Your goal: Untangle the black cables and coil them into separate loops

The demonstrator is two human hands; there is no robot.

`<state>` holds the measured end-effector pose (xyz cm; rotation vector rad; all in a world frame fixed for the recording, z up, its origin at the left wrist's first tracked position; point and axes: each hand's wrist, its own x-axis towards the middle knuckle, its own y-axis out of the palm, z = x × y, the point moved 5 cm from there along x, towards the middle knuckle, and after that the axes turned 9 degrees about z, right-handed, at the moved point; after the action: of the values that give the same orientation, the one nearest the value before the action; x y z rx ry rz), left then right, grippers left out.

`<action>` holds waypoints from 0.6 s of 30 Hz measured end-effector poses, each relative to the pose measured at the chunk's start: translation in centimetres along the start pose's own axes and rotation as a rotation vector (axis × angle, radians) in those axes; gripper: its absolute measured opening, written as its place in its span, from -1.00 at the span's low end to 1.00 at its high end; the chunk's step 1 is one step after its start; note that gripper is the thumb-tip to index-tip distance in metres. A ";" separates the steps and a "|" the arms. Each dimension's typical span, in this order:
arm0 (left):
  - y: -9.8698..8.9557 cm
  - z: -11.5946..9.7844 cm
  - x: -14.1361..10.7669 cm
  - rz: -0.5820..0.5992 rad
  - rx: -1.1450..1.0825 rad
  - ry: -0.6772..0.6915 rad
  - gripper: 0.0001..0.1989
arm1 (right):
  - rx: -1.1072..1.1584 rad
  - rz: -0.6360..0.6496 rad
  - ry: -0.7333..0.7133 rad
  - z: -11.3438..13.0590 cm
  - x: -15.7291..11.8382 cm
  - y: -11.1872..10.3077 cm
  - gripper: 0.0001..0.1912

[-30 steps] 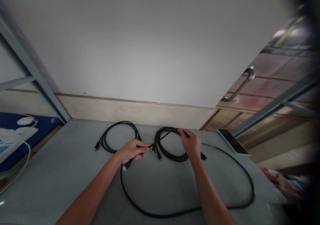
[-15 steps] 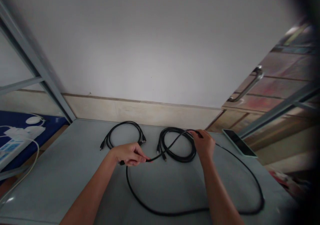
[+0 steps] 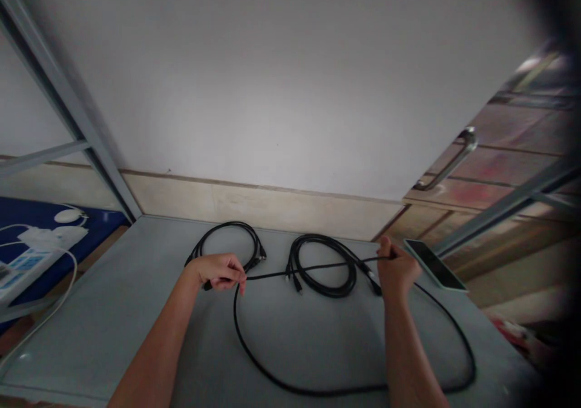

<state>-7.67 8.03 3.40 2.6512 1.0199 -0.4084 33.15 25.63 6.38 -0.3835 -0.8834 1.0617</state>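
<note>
A long black cable (image 3: 313, 391) lies in a wide loop on the grey table, with one stretch drawn nearly straight between my two hands. My left hand (image 3: 222, 270) is closed on that cable, and a dark connector end pokes out beneath the palm. Further right, my right hand (image 3: 398, 270) grips the other end of the taut stretch. Behind this stretch rests a thin coiled black cable (image 3: 233, 224), close to my left hand. A thicker coiled black cable (image 3: 323, 291), with its plugs showing, lies between my hands, and the taut stretch crosses over it.
A phone with a pale green edge (image 3: 434, 265) lies at the table's back right. White power strips and cords (image 3: 40, 259) sit on a blue surface to the left. Grey metal frame bars (image 3: 102, 172) rise at both sides, and a white wall (image 3: 281, 93) stands behind.
My hands have moved apart, the right one to the right and the left one slightly left. The stretch of cable between them is now longer and straighter.
</note>
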 end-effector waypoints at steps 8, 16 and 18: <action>-5.1 -1.0 -3.2 -0.415 -0.644 0.661 -0.67 | -0.078 0.027 0.098 -2.7 1.1 0.2 -0.53; -6.6 -1.6 -6.5 -0.675 -0.833 1.159 -0.51 | 0.171 0.308 0.081 -0.5 0.4 2.1 -0.45; -5.9 -2.0 -5.0 -0.687 -0.774 1.094 -0.47 | 0.399 0.504 0.074 1.4 -0.7 3.1 -0.41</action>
<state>-14.90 9.94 6.17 1.6203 1.8417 1.2105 30.10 26.31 4.86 -0.3116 -0.4958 1.6419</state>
